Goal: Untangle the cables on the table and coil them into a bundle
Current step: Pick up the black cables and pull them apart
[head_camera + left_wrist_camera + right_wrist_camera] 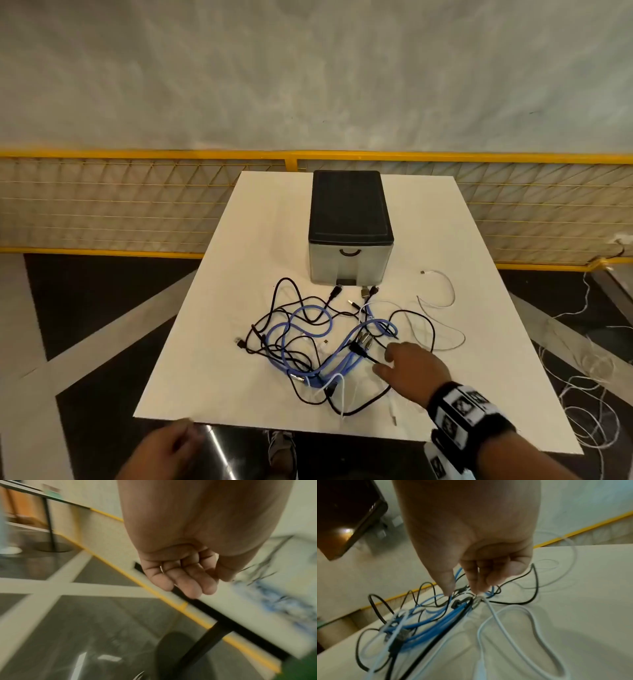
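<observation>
Black, blue and white cables lie knotted in a loose heap on the white table, plugs poking out at the edges; one thin white cable curls apart at the right.

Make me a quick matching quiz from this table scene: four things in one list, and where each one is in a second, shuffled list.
Things:
1. storage box
2. tangled cables
3. left hand
4. right hand

Places:
A. at the table's near left corner
B. mid-table, in front of the box
C. far end of the table
D. reaching into the tangle's right side

Pairs: 1-C, 2-B, 3-A, 4-D
</observation>
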{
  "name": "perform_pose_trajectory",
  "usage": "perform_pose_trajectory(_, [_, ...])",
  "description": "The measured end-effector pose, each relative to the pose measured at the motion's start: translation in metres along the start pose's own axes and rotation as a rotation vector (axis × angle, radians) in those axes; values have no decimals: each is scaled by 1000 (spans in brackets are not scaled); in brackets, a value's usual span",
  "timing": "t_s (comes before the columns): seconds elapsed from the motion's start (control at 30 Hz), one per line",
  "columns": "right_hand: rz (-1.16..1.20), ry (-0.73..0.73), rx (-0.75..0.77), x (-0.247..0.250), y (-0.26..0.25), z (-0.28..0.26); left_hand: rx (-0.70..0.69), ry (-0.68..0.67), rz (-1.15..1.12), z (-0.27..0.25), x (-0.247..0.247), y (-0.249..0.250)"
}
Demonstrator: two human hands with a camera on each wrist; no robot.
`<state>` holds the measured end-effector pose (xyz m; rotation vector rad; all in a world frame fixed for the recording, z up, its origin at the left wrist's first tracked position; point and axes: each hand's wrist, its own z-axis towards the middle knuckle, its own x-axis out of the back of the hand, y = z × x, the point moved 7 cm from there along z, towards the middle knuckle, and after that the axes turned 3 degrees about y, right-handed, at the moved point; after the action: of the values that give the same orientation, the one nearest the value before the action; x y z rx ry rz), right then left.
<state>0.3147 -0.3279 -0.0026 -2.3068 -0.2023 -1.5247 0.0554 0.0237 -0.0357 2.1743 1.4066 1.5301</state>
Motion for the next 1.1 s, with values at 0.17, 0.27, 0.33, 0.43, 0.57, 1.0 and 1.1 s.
perform_pose_trajectory(0.17, [41, -116, -28, -4, -8, 3, -324, -34, -95, 11, 14, 127])
perform_pose_trajectory(0.27, [275, 16, -47, 31, -7, -10, -453, -148, -81, 24, 7, 191])
perform_pose_trajectory(0.33, [457, 142, -43, 64, -10, -22, -512, -216, -103, 36, 3, 227])
perform_pose_trajectory(0.43, [723, 309, 36, 113, -25, -36, -546, -271, -181, 48, -3, 281])
perform_pose_trajectory(0.57, [788, 454, 210, 157, -63, -43, -489, -391, -355, 47, -13, 342])
perform_pose_trajectory(1.0, [1134, -129, 9, 110, -65, -45, -387, -364, -1045, 49, 27, 386])
perform_pose_trajectory(1.1, [1371, -516, -127, 71, -84, -45, -373, -475, -1166, 35, 29, 389])
